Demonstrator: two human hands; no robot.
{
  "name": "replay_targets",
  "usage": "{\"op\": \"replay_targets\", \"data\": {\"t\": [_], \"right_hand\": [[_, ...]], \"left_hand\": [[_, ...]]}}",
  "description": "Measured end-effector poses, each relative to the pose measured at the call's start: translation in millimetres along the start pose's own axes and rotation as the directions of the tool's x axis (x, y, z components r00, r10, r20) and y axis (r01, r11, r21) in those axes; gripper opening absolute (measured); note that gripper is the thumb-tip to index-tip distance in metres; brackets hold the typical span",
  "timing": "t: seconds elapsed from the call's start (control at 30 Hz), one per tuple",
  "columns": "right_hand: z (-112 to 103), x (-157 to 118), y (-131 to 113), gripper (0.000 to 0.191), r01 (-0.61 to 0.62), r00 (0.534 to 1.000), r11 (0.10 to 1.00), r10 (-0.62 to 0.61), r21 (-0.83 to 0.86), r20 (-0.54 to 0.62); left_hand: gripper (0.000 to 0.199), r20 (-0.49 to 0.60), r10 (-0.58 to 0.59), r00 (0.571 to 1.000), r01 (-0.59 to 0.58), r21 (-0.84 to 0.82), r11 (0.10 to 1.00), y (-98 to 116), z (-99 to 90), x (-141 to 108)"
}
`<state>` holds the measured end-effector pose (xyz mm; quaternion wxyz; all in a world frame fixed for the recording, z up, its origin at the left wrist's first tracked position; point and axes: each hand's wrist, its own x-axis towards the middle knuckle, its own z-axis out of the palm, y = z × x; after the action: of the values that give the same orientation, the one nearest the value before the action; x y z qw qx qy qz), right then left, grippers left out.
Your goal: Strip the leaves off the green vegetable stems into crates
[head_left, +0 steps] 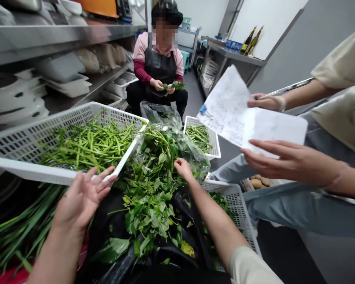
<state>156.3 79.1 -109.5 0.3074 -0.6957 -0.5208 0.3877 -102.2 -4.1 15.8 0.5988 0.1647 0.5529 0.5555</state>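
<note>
My left hand (pixel 84 199) is open, palm up with fingers spread, beside the near rim of a white slotted basket (pixel 14 159). Long cut green stems (pixel 91 144) lie in that basket. My right hand (pixel 183 169) is closed in a pinch at the right side of a heap of leafy greens (pixel 156 185); what it holds, if anything, is hidden. The heap spreads between my arms, over black plastic (pixel 106 215) and in front of a clear plastic bag (pixel 192 152). A yellowed leaf (pixel 187 249) lies near me.
A co-worker (pixel 161 59) sits ahead, holding greens. On the right, another person's hands (pixel 290 161) hold an open notebook (pixel 225 108). A small basket of cut green pieces (pixel 214 144) and another white basket (pixel 239 201) stand right. Long green leaves (pixel 23 228) lie left, below shelves (pixel 62 37).
</note>
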Motion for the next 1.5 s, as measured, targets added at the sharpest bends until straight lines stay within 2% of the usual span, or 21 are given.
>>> {"op": "replay_targets", "data": {"t": [0.13,0.23,0.33,0.4,0.47,0.57,0.63,0.7,0.77,0.83,0.9,0.97,1.03,1.13,1.2,1.27,1.4,1.5], "right_hand": [[-20,9,-2,0.005,0.036,0.999,0.999,-0.037,0.04,0.028],[-63,-4,-5,0.006,0.12,0.991,0.988,-0.124,0.093,0.044],[-113,-22,-10,0.009,0.193,0.98,0.972,-0.199,0.131,0.031],[-123,-34,-16,0.011,0.238,0.969,0.959,-0.246,0.153,0.036],[-105,-45,-24,0.011,0.275,0.958,0.947,-0.284,0.167,0.034],[-46,-59,-41,0.006,0.307,0.95,0.937,-0.312,0.168,0.0],[-14,-70,-53,0.005,0.319,0.948,0.935,-0.316,0.156,-0.044],[-1,-83,-69,0.007,0.384,0.919,0.914,-0.364,0.134,-0.152],[-8,-92,-87,0.011,0.473,0.868,0.872,-0.438,0.123,-0.233],[-22,-93,-104,0.016,0.509,0.856,0.843,-0.474,0.176,-0.207],[-31,-85,-116,0.019,0.432,0.901,0.855,-0.422,0.285,-0.101],[-29,-75,-120,0.02,0.302,0.939,0.865,-0.341,0.4,0.028],[-22,-68,-118,0.022,0.198,0.946,0.844,-0.297,0.499,0.128],[-18,-70,-111,0.024,0.098,0.934,0.776,-0.288,0.623,0.211],[-26,-81,-102,0.025,0.058,0.92,0.721,-0.307,0.691,0.243],[-37,-97,-90,0.028,0.04,0.894,0.698,-0.344,0.715,0.286],[-46,-133,-61,0.025,0.057,0.82,0.816,-0.367,0.576,0.439],[-42,-152,-48,0.02,0.147,0.802,0.862,-0.391,0.485,0.452]], "left_hand": [[0.041,0.121,-0.07,0.99,0.036,0.268,0.963,-31,1.3,2],[0.049,0.15,-0.136,0.979,0.062,0.421,0.905,-55,0.2,3],[0.051,0.176,-0.145,0.974,0.036,0.508,0.86,-70,0.6,1],[0.049,0.184,-0.116,0.976,-0.002,0.541,0.841,-75,1.7,-1],[0.049,0.209,-0.11,0.972,-0.033,0.582,0.812,-78,3.9,-3],[0.05,0.254,-0.093,0.963,-0.093,0.635,0.767,-79,10.4,-7],[0.046,0.273,0.0,0.962,-0.183,0.644,0.743,-76,17.1,-12],[0.038,0.293,0.145,0.945,-0.307,0.644,0.701,-69,25.4,-20],[0.03,0.318,0.296,0.901,-0.434,0.639,0.635,-58,35.5,-29],[0.028,0.354,0.365,0.861,-0.508,0.626,0.592,-47,46.8,-35],[0.032,0.403,0.315,0.859,-0.509,0.606,0.611,-38,58.0,-38],[0.036,0.446,0.227,0.866,-0.475,0.589,0.654,-32,66.8,-37],[0.035,0.459,0.181,0.87,-0.446,0.575,0.686,-30,71.9,-35],[0.033,0.457,0.163,0.874,-0.422,0.551,0.72,-33,71.1,-32],[0.032,0.444,0.155,0.883,-0.383,0.488,0.784,-34,65.6,-27],[0.032,0.392,0.138,0.909,-0.302,0.393,0.869,-33,58.1,-20],[0.02,0.299,0.032,0.954,-0.102,0.225,0.969,-28,45.4,-8],[0.007,0.29,-0.056,0.955,0.029,0.098,0.995,-29,43.1,-8]]}}
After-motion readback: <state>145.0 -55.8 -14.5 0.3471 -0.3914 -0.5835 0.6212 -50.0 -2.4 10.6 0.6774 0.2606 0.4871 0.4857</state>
